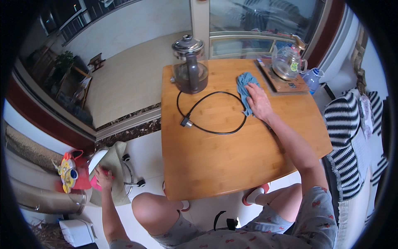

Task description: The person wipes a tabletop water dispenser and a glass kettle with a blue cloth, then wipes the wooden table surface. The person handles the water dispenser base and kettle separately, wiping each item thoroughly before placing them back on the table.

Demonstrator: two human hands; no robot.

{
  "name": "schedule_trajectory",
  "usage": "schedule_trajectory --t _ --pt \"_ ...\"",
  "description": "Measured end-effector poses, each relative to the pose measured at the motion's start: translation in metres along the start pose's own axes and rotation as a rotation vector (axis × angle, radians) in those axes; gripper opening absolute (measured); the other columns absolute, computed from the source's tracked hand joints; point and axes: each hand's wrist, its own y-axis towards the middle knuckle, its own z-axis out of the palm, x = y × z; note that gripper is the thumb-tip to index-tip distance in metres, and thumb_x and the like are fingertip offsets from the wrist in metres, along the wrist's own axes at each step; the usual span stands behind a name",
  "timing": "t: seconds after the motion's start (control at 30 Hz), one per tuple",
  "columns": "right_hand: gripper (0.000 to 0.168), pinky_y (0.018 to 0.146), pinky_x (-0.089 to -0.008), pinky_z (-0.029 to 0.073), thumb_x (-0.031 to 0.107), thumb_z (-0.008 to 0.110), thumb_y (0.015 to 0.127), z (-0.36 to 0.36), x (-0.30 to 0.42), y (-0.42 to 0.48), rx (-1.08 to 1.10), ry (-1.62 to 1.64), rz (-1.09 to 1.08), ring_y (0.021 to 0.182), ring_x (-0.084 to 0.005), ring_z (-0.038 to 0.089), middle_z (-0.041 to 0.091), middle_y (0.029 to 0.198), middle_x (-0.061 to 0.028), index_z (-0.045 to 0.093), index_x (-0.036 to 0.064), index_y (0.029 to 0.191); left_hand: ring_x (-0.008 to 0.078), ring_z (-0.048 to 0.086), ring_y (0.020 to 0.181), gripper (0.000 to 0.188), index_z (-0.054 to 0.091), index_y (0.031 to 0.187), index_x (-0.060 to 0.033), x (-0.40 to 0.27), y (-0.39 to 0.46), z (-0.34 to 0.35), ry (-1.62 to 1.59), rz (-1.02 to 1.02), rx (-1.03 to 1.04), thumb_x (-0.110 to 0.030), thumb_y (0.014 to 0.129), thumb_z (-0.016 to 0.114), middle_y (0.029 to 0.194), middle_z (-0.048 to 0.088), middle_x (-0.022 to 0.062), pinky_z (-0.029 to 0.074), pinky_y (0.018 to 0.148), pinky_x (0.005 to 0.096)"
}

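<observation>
My right hand (258, 101) lies on a crumpled blue cloth (245, 81), pressing it against the wooden table (214, 162) toward the far right. Off the table to the left, my left hand (104, 178) has its fingers over a bright pink item (95, 183), cloth-like but partly hidden. Beneath that hand is a wheeled seat with a pale green ribbed cover (116, 186). A glass electric kettle (190, 65) with dark liquid stands at the table's far left corner. Its black power cord (228, 133) loops over the tabletop, and the plug (186, 121) lies near the middle.
At the far right, a glass teapot (287, 63) stands on a flat wood-patterned board (290, 87). Behind it is a blue-tinted plastic bottle (312, 79). A striped textile (342, 124) covers the seat at right. Beside the left seat is a red and yellow toy (68, 171).
</observation>
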Motion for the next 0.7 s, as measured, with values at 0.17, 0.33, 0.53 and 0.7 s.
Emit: schedule_trajectory --t 0.17,0.33,0.53,0.7 --pt "0.051 0.119 -0.0482 0.028 0.028 0.051 0.099 -0.001 -0.018 0.011 0.061 -0.093 0.143 0.144 -0.0362 0.035 0.043 0.152 -0.0176 0.045 0.006 0.144 0.0410 0.042 0.140 0.063 0.046 0.147 -0.0089 -0.196 -0.006 -0.067 -0.412 0.516 -0.034 -0.014 0.088 0.068 0.151 0.045 0.0239 0.032 0.116 0.0461" --pt "0.053 0.116 -0.0478 0.030 0.033 0.049 0.099 0.027 -0.066 0.059 -0.024 -0.164 0.165 0.143 -0.0372 0.036 0.043 0.151 -0.0196 0.044 0.004 0.143 0.0253 0.048 0.137 0.053 0.048 0.144 0.0005 -0.370 -0.024 -0.143 -0.906 0.566 0.229 -0.008 0.094 0.064 0.146 0.053 0.0177 0.034 0.115 0.0364" --pt "0.051 0.118 -0.0483 0.031 0.030 0.049 0.098 0.058 -0.074 0.133 0.070 -0.195 0.190 0.145 -0.0341 0.036 0.040 0.156 -0.0168 0.047 0.007 0.144 0.0217 0.055 0.128 0.051 0.050 0.142 0.0015 -0.507 -0.021 -0.156 -0.983 0.728 0.227 -0.011 0.095 0.066 0.134 0.061 0.0148 0.040 0.110 0.0355" --pt "0.050 0.121 -0.0482 0.026 0.026 0.050 0.099 0.065 -0.001 0.120 0.126 0.026 -0.174 0.147 -0.0336 0.034 0.040 0.157 -0.0170 0.048 0.007 0.145 0.0114 0.062 0.097 0.038 0.057 0.127 0.0011 -0.551 -0.002 -0.133 -1.217 0.612 0.382 -0.015 0.096 0.070 0.107 0.067 0.0079 0.051 0.087 0.0267"
